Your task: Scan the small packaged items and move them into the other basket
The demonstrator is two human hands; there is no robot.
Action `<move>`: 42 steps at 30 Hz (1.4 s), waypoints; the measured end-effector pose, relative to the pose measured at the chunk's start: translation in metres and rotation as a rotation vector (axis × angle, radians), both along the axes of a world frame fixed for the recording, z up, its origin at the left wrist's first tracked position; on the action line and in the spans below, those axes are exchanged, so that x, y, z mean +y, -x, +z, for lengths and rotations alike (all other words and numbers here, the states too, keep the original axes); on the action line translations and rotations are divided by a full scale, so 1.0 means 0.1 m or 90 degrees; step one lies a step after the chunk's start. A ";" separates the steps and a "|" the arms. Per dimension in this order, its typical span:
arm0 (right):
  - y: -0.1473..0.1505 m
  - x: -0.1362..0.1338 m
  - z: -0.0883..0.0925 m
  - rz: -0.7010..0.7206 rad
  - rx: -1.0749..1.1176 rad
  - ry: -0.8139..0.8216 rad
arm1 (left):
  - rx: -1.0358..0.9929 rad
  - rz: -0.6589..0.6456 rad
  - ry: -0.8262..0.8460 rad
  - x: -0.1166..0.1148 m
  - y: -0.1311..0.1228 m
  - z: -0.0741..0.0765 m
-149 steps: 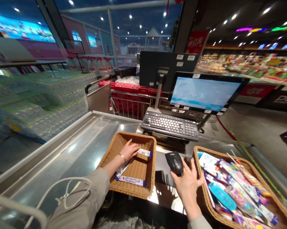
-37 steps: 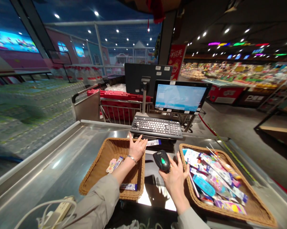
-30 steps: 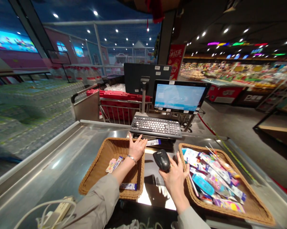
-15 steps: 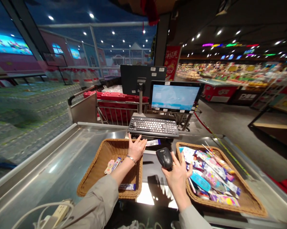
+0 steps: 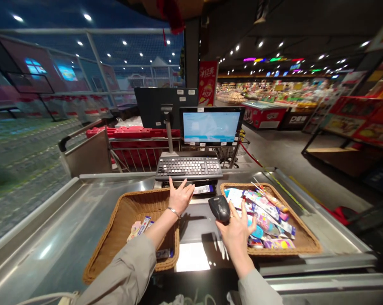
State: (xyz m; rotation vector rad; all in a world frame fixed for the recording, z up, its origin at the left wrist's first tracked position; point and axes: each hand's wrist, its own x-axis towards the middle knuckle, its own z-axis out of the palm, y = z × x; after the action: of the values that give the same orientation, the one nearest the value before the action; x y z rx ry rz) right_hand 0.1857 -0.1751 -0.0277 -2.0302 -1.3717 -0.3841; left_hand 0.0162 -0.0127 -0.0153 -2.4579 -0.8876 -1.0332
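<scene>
My left hand (image 5: 181, 198) reaches over the right rim of the left wicker basket (image 5: 106, 231), some fingers raised. A small white and purple snack packet (image 5: 203, 189) is pinched at its fingertips, just below the keyboard (image 5: 188, 167). In my right hand (image 5: 237, 231) is a black handheld barcode scanner (image 5: 219, 208), with its head turned towards the packet. The scanner and packet are apart. Several small packets (image 5: 143, 226) lie in the left basket, partly hidden by my left forearm. The right wicker basket (image 5: 306, 239) holds a heap of colourful snack packets (image 5: 267, 214).
Behind the keyboard stand a lit screen (image 5: 210, 126) and a dark monitor back (image 5: 166, 103). A trolley with red crates (image 5: 134, 133) is beyond the metal counter (image 5: 60, 224). White cables (image 5: 48, 298) lie at lower left.
The view has turned to the right, so baskets and screen appear further left. Both hands moved rightward relative to the counter, the left carrying the packet and the right the scanner.
</scene>
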 end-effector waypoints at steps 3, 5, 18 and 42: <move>-0.06 -0.05 0.01 -0.023 0.015 0.000 | 0.002 -0.023 0.001 0.01 -0.13 0.02; -0.11 -0.08 0.01 -0.036 0.025 0.001 | 0.001 -0.039 0.000 0.02 -0.22 0.03; -0.36 -0.24 -0.07 -0.137 0.015 0.015 | -0.018 -0.122 0.009 0.00 -0.81 -0.03; -0.59 -0.61 -0.10 -0.294 0.007 0.012 | 0.017 -0.243 0.068 -0.18 -1.55 -0.06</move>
State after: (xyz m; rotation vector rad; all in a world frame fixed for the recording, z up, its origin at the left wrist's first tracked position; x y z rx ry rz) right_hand 0.2450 -0.2363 -0.0376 -2.3537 -0.8893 -0.5575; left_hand 0.1710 -0.0309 -0.0218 -2.7940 -0.4841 -1.0922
